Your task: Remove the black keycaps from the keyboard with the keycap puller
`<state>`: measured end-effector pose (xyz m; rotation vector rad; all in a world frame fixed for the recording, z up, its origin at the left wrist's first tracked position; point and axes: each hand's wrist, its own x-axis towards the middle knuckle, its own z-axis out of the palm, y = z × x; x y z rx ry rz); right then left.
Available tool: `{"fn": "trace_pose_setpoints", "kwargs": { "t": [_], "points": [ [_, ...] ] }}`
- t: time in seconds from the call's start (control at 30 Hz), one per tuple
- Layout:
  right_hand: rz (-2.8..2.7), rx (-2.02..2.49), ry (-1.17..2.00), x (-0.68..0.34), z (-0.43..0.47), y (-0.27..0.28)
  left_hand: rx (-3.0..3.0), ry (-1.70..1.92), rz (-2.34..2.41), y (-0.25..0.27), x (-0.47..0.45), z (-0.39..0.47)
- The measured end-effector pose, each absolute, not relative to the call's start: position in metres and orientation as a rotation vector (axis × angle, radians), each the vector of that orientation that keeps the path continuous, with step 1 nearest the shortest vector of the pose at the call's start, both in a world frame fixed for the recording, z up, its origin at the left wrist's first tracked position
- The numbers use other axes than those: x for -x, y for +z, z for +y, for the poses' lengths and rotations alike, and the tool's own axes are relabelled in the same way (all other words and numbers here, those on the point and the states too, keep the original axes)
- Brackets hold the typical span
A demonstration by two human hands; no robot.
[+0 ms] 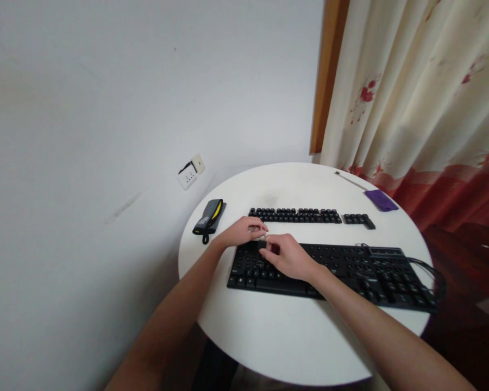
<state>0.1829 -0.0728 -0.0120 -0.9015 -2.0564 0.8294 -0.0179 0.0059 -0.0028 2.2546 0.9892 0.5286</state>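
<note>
My left hand (244, 231) beside my right hand (287, 255) at a computer keyboard (350, 265)
Whether either grasps anything, I cannot tell

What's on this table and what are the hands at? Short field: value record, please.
surface: round white table
keyboard: black keyboard, lying flat, cable at its right end
loose parts: black keycaps in a long block beyond the keyboard, with a smaller group to its right
left hand: at the keyboard's far-left corner; grip unclear
right hand: over the keyboard's left part, close to the left hand; grip unclear
left side: grey pouch
far right: purple cloth-like item, thin brush-like stick
</note>
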Motion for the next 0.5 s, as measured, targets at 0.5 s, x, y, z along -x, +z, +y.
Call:
{"fn": "trace_pose_setpoints", "kwargs": {
  "t": [0.5],
  "points": [
    [-2.338,0.705,0.71,-0.1896,-0.0762,-0.0054,-2.275,0.496,0.925,-0.0004,0.0218,0.0058]
  ]
}}
